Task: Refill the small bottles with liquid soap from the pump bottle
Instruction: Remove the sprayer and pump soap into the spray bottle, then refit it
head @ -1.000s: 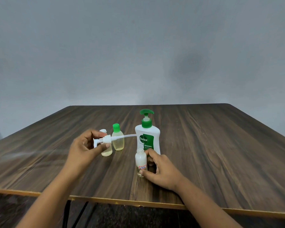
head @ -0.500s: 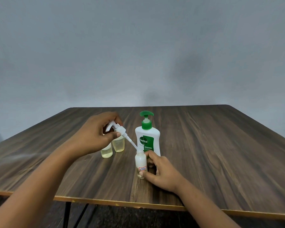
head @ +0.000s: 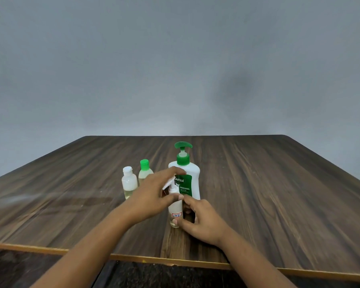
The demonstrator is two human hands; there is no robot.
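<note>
near the table edge (head: 133, 258), both hands (head: 152, 196) (head: 204, 223) grip the small bottle (head: 175, 207).

On the counter (head: 279, 194) the pump bottle (head: 192, 183) stands just behind the near bottle (head: 175, 212), which sits between the left hand (head: 152, 196) and right hand (head: 202, 222) with a spray top (head: 172, 189) on it, while the outer bottle (head: 129, 181) and inner bottle (head: 143, 173) stand side by side to their left.

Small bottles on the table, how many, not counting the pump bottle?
3. A white-capped clear plastic bottle stands leftmost; a green-capped clear one beside it; a red-labelled one before the white pump bottle, right hand holding it, left hand pinching its white spray cap.
</note>
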